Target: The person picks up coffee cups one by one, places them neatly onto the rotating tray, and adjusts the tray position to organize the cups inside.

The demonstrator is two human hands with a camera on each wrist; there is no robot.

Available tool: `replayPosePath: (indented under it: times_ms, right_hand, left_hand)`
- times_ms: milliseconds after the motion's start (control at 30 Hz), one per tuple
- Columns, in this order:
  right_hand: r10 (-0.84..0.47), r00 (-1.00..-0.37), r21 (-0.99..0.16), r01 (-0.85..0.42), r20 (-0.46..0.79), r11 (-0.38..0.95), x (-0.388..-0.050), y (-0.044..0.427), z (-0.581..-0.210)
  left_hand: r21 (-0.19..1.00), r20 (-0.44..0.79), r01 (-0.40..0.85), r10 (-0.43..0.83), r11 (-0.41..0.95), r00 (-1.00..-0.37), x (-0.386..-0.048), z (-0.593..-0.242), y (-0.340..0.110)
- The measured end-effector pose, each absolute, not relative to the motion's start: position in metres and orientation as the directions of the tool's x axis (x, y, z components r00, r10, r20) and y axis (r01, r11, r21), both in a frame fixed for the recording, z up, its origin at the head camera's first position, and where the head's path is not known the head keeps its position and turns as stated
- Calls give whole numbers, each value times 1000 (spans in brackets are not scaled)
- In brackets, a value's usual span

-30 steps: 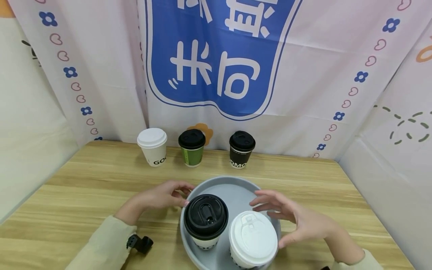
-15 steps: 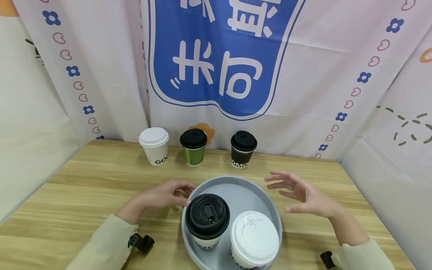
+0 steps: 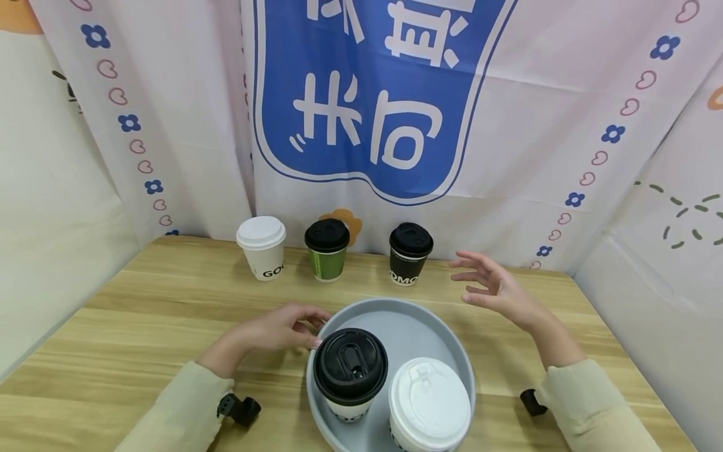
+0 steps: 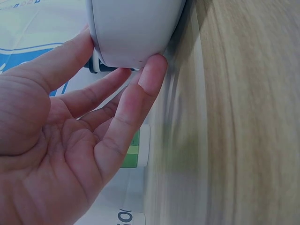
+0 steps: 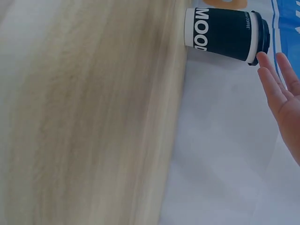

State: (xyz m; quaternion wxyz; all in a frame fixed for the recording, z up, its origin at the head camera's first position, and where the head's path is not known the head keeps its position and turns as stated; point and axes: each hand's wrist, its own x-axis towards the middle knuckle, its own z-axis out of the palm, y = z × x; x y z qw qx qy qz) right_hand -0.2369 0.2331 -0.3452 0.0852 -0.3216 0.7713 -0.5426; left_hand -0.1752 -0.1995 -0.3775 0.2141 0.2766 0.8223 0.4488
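A round grey tray [image 3: 395, 326] holds a large cup with a black lid [image 3: 350, 367] and a large cup with a white lid [image 3: 429, 402]. At the tray's left rim, my left hand [image 3: 282, 328] pinches the edge; the left wrist view shows thumb and fingertips of that hand [image 4: 70, 136] against the tray's side [image 4: 136, 33]. My right hand [image 3: 499, 292] hangs in the air, fingers spread, right of a small black cup [image 3: 407, 260]. In the right wrist view that cup [image 5: 222, 33] stands beyond the fingertips of the hand [image 5: 286, 98], which holds nothing.
Along the back of the wooden table [image 3: 169, 301] stand a small white cup [image 3: 263, 254] and a green cup with a black lid [image 3: 327, 251]. A printed curtain [image 3: 508, 157] hangs right behind them.
My right hand has left the area beside the white-lidded cup and moved up toward the back, near the small black cup. My left hand stays at the tray rim.
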Motion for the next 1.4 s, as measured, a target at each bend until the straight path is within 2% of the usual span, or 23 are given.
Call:
replayPosePath:
  times_ms: [300, 733, 1400]
  right_hand:
    - [-509, -842, -877, -371, 180, 304, -260, 228, -352]
    - [-453, -883, -854, -327, 123, 405, -289, 217, -353]
    - [-433, -893, -870, -306, 122, 386, -318, 169, -361]
  left_hand:
    - [854, -104, 265, 645, 448, -757, -173, -374, -198]
    - [856, -126, 244, 640, 456, -758, -174, -375, -199]
    - [855, -119, 249, 638, 456, -761, -174, -378, -200]
